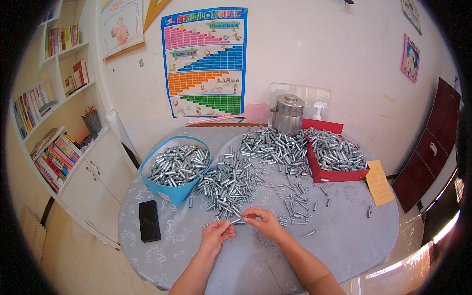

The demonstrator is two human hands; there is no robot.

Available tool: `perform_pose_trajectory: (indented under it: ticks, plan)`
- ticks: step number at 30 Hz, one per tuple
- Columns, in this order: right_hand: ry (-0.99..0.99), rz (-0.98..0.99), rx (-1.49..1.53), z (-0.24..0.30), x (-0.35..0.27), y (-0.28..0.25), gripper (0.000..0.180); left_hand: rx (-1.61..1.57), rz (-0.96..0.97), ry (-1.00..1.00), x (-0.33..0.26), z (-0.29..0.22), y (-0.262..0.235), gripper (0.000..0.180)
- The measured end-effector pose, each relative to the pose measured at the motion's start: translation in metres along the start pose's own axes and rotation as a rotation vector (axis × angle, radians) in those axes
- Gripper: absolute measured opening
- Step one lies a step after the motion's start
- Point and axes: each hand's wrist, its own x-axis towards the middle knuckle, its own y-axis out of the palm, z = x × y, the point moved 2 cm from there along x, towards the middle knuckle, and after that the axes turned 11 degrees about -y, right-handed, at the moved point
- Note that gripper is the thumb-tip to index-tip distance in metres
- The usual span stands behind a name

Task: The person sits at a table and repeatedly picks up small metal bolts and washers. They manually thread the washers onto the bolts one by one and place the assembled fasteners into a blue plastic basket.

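A silver metal bolt [236, 221] lies slantwise between my two hands at the near edge of a heap. My left hand [215, 235] grips one end of it, with thumb and fingers closed. At the other end, my right hand [266, 223] pinches with its fingertips; any small part inside them is hidden. Just beyond my hands spreads a heap of loose silver bolts [228, 189]. Small nuts and washers [285, 220] lie scattered to the right of my right hand, among a few single bolts [308, 234].
A blue fabric bin [173, 192] full of metal sleeves stands left, a red box [339, 175] of similar parts right. Behind the heap stands a steel pot [288, 118]. A black phone [149, 221] and a yellow paper [380, 183] lie on the grey cloth-covered table [236, 268].
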Motion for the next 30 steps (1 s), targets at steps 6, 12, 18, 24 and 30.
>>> perform_pose_trajectory:
  ticks: [6, 12, 18, 24, 30]
  plan:
    - [0.436, 0.118, -0.202, -0.004, -0.005, 0.001, 0.022, 0.073, 0.0, 0.062, -0.003, 0.001, 0.006, 0.014]
    - [0.214, -0.135, 0.012, -0.016, -0.008, 0.006, 0.031, 0.044, -0.033, 0.086, -0.002, 0.001, 0.007, 0.013]
    - [0.366, 0.077, 0.042, -0.013, -0.009, 0.002, 0.032, -0.012, -0.087, 0.121, 0.0, 0.0, 0.002, 0.013]
    - [0.266, 0.068, 0.061, -0.013, -0.008, 0.004, 0.033, -0.02, -0.075, 0.121, 0.0, -0.001, 0.003, 0.012]
    - [0.312, 0.101, 0.118, -0.017, -0.009, 0.006, 0.031, -0.02, -0.07, 0.124, 0.0, -0.001, 0.003, 0.013]
